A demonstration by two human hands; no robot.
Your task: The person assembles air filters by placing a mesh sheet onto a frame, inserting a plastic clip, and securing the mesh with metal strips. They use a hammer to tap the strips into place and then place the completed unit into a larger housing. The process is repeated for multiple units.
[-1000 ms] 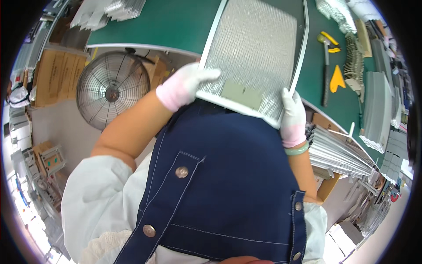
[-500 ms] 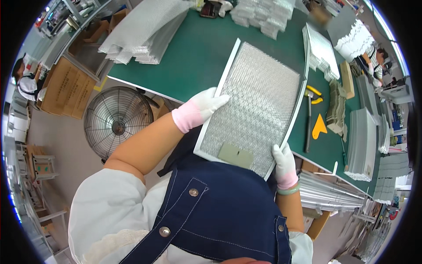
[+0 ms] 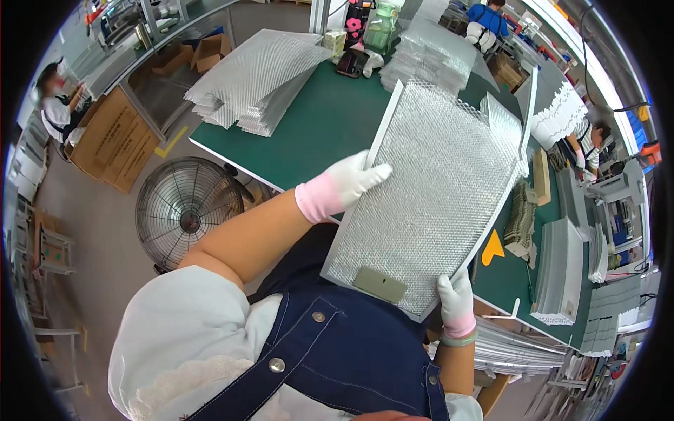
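A silver mesh filter panel [image 3: 435, 189] is tilted up before my chest, its near end against my apron. Thin metal rails edge its left, near and right sides; the right rail [image 3: 529, 112] sticks out past the mesh at the far corner. At the far end the mesh edge is wavy and has no rail. A grey-green rectangular plate [image 3: 380, 284] lies on the mesh by the near rail. My left hand [image 3: 347, 182], in a white glove with pink cuff, grips the left rail. My right hand [image 3: 458, 300], gloved alike, is closed round the near right corner.
On the green table [image 3: 316, 119] lie mesh sheet stacks [image 3: 256, 77], clear-wrapped sheets [image 3: 430, 59], an orange scraper [image 3: 493, 247], grey-green strips [image 3: 520, 221] and white rails [image 3: 559, 270]. A floor fan [image 3: 189, 214] stands left, near cardboard [image 3: 116, 137]. Several people work around.
The panel has been lifted and its far end raised, with both hands still on it. Its far right rail now leans away from the mesh. The yellow-handled pliers are now hidden behind it.
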